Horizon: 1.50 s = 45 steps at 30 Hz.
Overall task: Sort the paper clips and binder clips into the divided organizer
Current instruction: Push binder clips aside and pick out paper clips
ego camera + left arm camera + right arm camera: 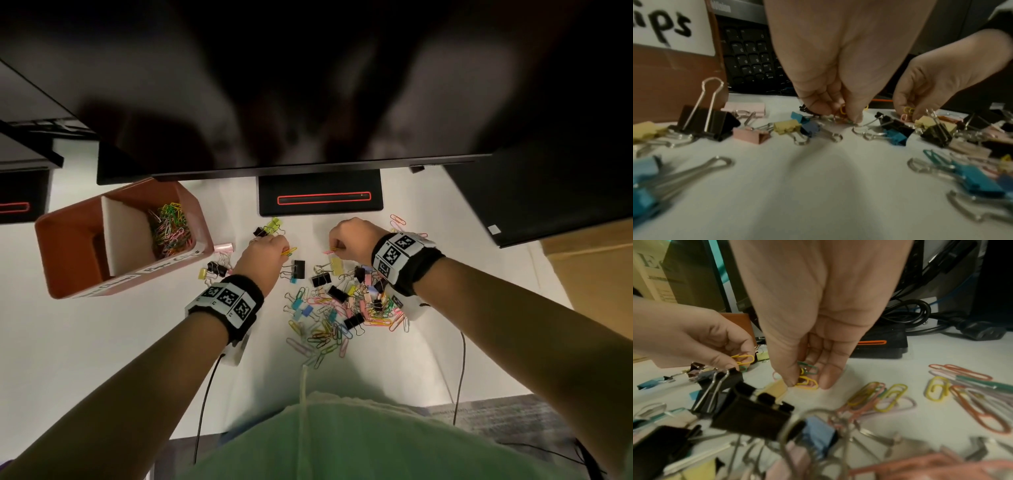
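At centre of the head view, both your hands work just above the desk.
Left hand: your left hand curls thumb and fingers round a yellow paper clip, with more clips bunched inside, so one trip to the organizer can carry several.
Right hand: your right hand has its thumb and fingertips closed on a small bunch of paper clips, yellow and green, right at the desk surface.
Organizer: the brown divided organizer sits at left of the frame; its right compartment already holds coloured paper clips, its left compartment looks bare.
Pile: the mixed pile lies below your right wrist, well apart from the organizer.
Binder clips: a black binder clip lies between your hands, seemingly left for later.
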Available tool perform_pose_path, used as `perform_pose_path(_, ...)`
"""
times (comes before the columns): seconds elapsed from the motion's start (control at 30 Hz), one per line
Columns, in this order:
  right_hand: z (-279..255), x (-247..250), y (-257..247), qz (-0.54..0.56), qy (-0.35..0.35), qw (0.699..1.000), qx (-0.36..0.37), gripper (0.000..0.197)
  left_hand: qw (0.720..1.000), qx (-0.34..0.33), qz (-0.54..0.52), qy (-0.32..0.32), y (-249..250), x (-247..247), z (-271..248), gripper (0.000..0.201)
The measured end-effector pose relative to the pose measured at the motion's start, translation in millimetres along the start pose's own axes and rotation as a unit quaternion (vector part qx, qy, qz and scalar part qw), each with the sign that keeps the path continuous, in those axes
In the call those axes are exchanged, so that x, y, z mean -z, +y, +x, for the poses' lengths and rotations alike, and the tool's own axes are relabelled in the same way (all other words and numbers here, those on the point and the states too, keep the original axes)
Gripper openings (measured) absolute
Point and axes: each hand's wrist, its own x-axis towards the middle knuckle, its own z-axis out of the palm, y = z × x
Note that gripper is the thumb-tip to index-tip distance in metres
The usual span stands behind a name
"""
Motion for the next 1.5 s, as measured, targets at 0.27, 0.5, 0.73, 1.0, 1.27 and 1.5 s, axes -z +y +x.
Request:
perform_pose_path(0.27,-3,31,-30,0.009,0.065,0.998,0.009,0.022,0.971,0.037,-0.152,0.181,-16,79,-32,0.009)
perform_pose_path(0.5,28,61,-159,0.047,0.166,0.98,0.101,0.021,0.958,0.155,-0.138,0.198,-93,137,-61,0.015)
perform_pose_path(0.73,75,44,-244,0.083,0.164,0.979,0.092,0.037,0.964,0.155,-0.179,0.123,-125,148,-77,0.041)
perform_pose_path(1.0,38,27,-194,0.154,0.221,0.956,0.12,0.021,0.976,-0.005,-0.175,0.132,-106,140,-103,0.027)
perform_pose_path(1.27,-53,-5,-71,0.061,0.114,0.99,-0.05,0.014,0.982,-0.107,-0.152,-0.019,-48,74,-89,0.028)
perform_pose_path(1.5,-96,-36,-22,0.046,0.016,0.998,-0.047,0.017,0.97,-0.176,-0.08,-0.145,14,12,-72,0.028)
